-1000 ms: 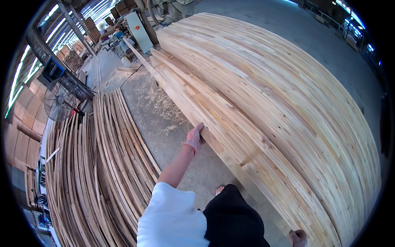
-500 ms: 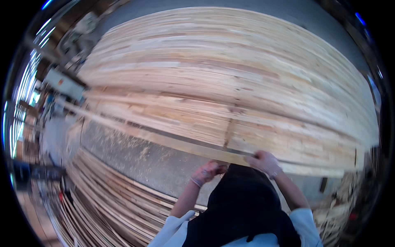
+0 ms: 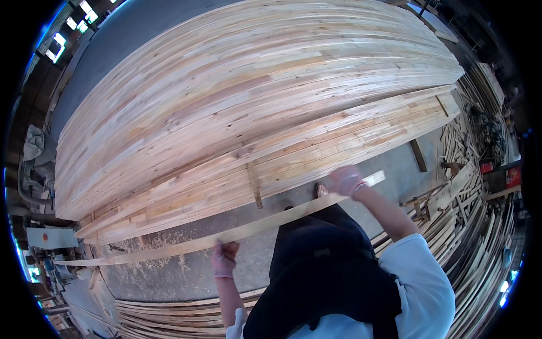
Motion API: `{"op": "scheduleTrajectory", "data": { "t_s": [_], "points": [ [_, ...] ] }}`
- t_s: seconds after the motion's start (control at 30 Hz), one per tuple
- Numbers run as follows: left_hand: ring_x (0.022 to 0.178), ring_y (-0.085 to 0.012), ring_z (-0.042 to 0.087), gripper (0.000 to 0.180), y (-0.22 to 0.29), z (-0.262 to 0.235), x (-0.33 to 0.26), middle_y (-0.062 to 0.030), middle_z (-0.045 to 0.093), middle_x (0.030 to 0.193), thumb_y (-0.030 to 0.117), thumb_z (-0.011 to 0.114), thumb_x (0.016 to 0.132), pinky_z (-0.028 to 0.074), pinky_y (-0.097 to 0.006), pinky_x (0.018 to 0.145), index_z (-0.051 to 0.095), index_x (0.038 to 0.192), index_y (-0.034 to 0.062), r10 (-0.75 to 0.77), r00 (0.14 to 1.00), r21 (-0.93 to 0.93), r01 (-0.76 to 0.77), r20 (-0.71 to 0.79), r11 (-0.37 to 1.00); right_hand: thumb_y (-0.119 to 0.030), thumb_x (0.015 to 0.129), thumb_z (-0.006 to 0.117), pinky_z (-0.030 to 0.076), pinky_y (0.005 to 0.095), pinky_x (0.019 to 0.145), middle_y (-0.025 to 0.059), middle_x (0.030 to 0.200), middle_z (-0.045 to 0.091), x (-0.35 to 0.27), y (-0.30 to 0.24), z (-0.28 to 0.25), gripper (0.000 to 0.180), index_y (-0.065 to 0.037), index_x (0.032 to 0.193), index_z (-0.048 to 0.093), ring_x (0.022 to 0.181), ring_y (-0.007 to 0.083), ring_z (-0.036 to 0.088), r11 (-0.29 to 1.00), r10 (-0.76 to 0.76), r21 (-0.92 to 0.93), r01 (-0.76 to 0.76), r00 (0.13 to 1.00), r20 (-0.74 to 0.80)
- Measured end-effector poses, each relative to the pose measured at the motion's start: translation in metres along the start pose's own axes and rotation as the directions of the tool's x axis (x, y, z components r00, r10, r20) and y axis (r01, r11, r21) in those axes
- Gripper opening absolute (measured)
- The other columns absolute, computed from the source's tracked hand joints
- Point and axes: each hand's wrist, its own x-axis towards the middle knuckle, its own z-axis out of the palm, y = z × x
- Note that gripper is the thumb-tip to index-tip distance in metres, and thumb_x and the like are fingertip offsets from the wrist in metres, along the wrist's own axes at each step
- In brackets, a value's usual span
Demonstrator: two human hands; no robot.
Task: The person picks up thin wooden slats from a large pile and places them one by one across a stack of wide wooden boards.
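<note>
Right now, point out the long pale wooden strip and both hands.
Long pale wooden strip (image 3: 259, 224): head view, stretch between the hands.
Left hand (image 3: 224, 260): head view, its middle.
Right hand (image 3: 345, 181): head view, its middle.

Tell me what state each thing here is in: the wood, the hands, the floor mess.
Long wooden strip: held in both hands, right end free
Left hand: closed at the strip's near edge
Right hand: closed over the strip near its right end, blurred
Wide wood stack: lying flat
Narrow wood stack: lying flat, nearer the person
Sawdust: scattered on the floor
Offcuts: jumbled
</note>
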Motion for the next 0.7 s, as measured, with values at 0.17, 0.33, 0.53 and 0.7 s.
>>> {"op": "scheduleTrajectory", "data": {
  "t_s": [0.17, 0.33, 0.53, 0.7],
  "points": [
    [0.081, -0.0195, 0.066, 0.034, 0.040, -0.013, -0.008, -0.0037, 0.069, 0.094, 0.039, 0.061, 0.088, 0.054, -0.044, 0.084, 0.062, 0.107, 0.0105, 0.299, 0.941, -0.243, -0.331, -0.158, 0.912, -0.048, 0.085, 0.048, 0.049, 0.0375, 0.084, 0.0133, 0.105, 0.067, -0.023, 0.084, 0.029, 0.046, -0.014, 0.111, 0.066, 0.099, 0.0251, 0.064, 0.942, 0.157, 0.252, -0.223, 0.953, 0.258],
    [0.086, -0.0182, 0.064, 0.034, -0.009, 0.044, -0.006, -0.0043, 0.068, 0.101, 0.038, 0.061, 0.088, 0.053, -0.039, 0.087, 0.062, 0.109, 0.0113, 0.173, 0.981, -0.095, -0.181, -0.087, 0.979, -0.056, 0.092, 0.035, 0.043, 0.0398, 0.092, 0.0142, 0.110, 0.064, 0.011, 0.009, 0.009, 0.056, -0.013, 0.119, 0.059, 0.103, 0.0323, 0.060, 0.871, -0.269, 0.490, 0.033, 0.867, 0.420],
    [0.088, -0.0191, 0.059, 0.035, -0.120, 0.185, 0.005, -0.0004, 0.063, 0.095, 0.042, 0.063, 0.086, 0.047, -0.041, 0.090, 0.062, 0.102, 0.0110, -0.267, 0.962, 0.112, 0.260, 0.055, 0.959, -0.059, 0.089, 0.043, 0.045, 0.0385, 0.090, 0.0144, 0.104, 0.066, 0.075, -0.043, 0.004, 0.056, -0.014, 0.120, 0.058, 0.100, 0.0321, 0.061, 0.651, -0.635, 0.675, 0.347, 0.737, 0.233],
    [0.069, -0.0155, 0.050, 0.027, -0.118, 0.146, 0.041, 0.0023, 0.053, 0.074, 0.040, 0.063, 0.085, 0.048, -0.043, 0.084, 0.058, 0.081, 0.0142, -0.069, 0.994, -0.240, 0.047, -0.086, 0.970, -0.053, 0.085, 0.046, 0.045, 0.0402, 0.091, 0.0165, 0.110, 0.064, 0.139, 0.004, -0.002, 0.054, -0.013, 0.117, 0.061, 0.106, 0.0334, 0.059, 0.728, -0.577, 0.561, 0.395, 0.794, 0.190]
  ]
}}
